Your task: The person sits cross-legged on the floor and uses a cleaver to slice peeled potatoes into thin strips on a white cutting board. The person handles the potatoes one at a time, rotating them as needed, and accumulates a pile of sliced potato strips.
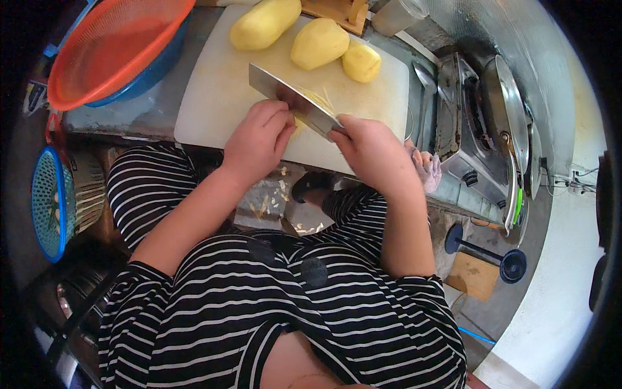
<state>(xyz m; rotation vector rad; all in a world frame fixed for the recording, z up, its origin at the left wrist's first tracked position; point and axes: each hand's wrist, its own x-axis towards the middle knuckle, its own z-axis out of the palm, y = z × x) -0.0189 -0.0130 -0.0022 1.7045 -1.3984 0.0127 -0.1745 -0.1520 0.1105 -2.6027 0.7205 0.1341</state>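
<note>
My right hand [371, 148] grips the handle of a wide-bladed kitchen cleaver [291, 97], its blade angled up and left across a white cutting board [209, 102]. My left hand [262, 133] rests on the board with its fingers bent in against the near face of the blade. Whatever lies beneath those fingers is hidden, though some yellow bits show at their edge. Thin pale-yellow strips, apparently potato [318, 99], lie on the blade's far side. Along the back of the board sit three peeled potatoes: a long one [265, 24], a middle one [320, 44] and a small one [361, 61].
An orange strainer [121, 48] sits in a blue basin [150, 82] at left. Below hangs or stands a blue-rimmed colander [48, 204]. At right are a gas stove [449, 116], a lidded pan [508, 112] and a pinkish cloth [425, 167]. Peelings [272, 199] lie below the board.
</note>
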